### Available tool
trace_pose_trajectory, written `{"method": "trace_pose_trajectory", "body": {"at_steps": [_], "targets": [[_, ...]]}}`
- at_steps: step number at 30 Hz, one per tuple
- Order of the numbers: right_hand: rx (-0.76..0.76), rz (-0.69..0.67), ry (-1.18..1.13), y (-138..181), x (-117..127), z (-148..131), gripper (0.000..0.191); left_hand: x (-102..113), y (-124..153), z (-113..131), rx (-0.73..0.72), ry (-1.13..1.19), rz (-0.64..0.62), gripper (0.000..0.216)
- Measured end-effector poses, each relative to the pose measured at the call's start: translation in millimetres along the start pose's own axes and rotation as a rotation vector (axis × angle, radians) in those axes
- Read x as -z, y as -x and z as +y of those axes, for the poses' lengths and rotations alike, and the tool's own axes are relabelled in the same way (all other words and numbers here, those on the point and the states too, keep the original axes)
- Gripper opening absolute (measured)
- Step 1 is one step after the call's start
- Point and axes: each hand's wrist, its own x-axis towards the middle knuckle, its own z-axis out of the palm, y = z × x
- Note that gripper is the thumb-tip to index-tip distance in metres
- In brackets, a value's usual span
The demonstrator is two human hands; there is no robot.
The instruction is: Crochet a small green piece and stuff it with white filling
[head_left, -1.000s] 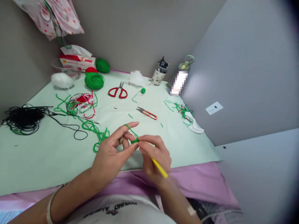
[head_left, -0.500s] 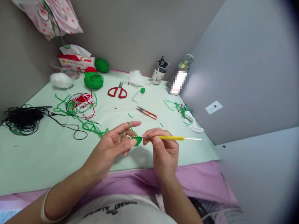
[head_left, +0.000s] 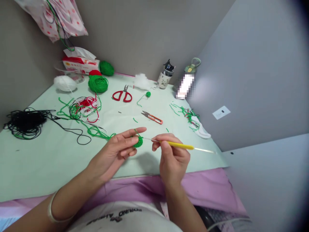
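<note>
Between the thumb and fingers of my left hand (head_left: pixel 122 145) is a small round green crochet piece (head_left: pixel 138 142). Green yarn runs up from it over my raised index finger. My right hand (head_left: pixel 172 158) is closed round a crochet hook (head_left: pixel 180 145) with a yellow handle. The hook's thin metal tip points left and meets the upper right edge of the green piece; its other metal end sticks out to the right. Just beyond my hands lie orange thread snips (head_left: pixel 152 117) and a short green yarn scrap.
Red-handled scissors (head_left: pixel 122 95), a small green ball with a tail (head_left: pixel 148 94) and white stuffing (head_left: pixel 142 82) lie farther back. Tangled yarn (head_left: pixel 84 108), black cord (head_left: pixel 25 122) and yarn balls (head_left: pixel 98 83) are left. Yarn scraps (head_left: pixel 189 113) and a bottle (head_left: pixel 184 85) stand right.
My right hand has drawn the hook a little to the right, tilting its handle end down. My left hand has turned the green piece slightly, showing more of its round face.
</note>
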Motion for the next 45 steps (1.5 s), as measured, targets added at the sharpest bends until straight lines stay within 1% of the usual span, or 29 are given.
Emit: {"method": "trace_pose_trajectory", "body": {"at_steps": [2,4,6,8,11,14,18,20,22,27,30,32,34,35,36,38,40,42,43,45], "targets": [[-0.124,0.003,-0.15,-3.0,-1.3,0.3,0.015,0.6,0.2,0.1,-0.068,-0.075,0.026,0.031],[-0.146,-0.026,-0.186,-3.6,-2.6,1.6,0.014,-0.1,1.5,-2.3,-0.117,-0.185,0.041,0.034],[-0.152,-0.034,-0.154,-2.6,-2.8,3.7,0.012,-0.8,3.2,-5.3,-0.136,-0.254,0.033,0.034],[-0.197,-0.027,-0.156,-1.9,-1.8,5.9,0.013,-0.5,4.4,-7.3,-0.132,-0.269,0.016,0.033],[-0.275,-0.009,-0.274,-3.5,-0.4,7.9,0.013,1.8,5.0,-7.3,-0.136,-0.288,0.014,0.031],[-0.3,-0.018,-0.345,-7.1,-0.8,7.5,0.014,4.0,5.1,-5.5,-0.162,-0.335,0.036,0.03],[-0.282,-0.056,-0.306,-8.3,-0.3,3.8,0.017,5.0,6.0,-2.4,-0.195,-0.401,0.057,0.032],[-0.241,-0.075,-0.253,-6.5,1.7,0.7,0.016,4.8,6.3,-1.1,-0.211,-0.446,0.067,0.032],[-0.156,-0.103,-0.141,-4.1,4.3,-3.4,0.015,3.9,6.5,-0.4,-0.244,-0.514,0.089,0.032],[0.201,-0.202,0.198,0.6,7.1,-11.3,0.026,-1.3,8.2,-3.3,-0.43,-0.73,0.218,0.031],[0.384,-0.221,0.357,4.4,4.3,-8.9,0.03,-5.1,11.0,-6.9,-0.501,-0.762,0.244,0.032],[0.487,-0.21,0.488,7.5,2.1,-4.9,0.031,-6.9,12.0,-8.2,-0.473,-0.688,0.245,0.036],[0.521,-0.188,0.563,9.3,1.0,-1.1,0.033,-7.1,11.3,-7.1,-0.344,-0.509,0.19,0.042],[0.494,-0.176,0.544,9.1,1.0,0.0,0.032,-6.4,10.3,-5.7,-0.244,-0.391,0.139,0.044],[0.438,-0.148,0.475,8.1,1.5,0.4,0.031,-5.2,8.9,-3.8,-0.146,-0.268,0.086,0.044],[0.247,-0.062,0.249,3.9,2.8,-0.4,0.024,-1.7,6.1,0.4,-0.016,-0.08,0.009,0.041],[0.037,-0.018,0.012,-1.5,3.5,-1.9,0.018,1.5,4.2,3.4,-0.009,-0.023,-0.004,0.037],[-0.114,-0.044,-0.135,-5.7,2.7,-2.6,0.017,3.2,3.7,3.8,-0.052,-0.058,0.0,0.038],[-0.151,-0.066,-0.169,-7.0,1.7,-2.5,0.017,3.4,3.9,3.0,-0.069,-0.087,0.001,0.039],[-0.157,-0.07,-0.173,-7.7,-0.7,-2.1,0.018,3.1,4.5,0.2,-0.097,-0.144,-0.002,0.04]]}}
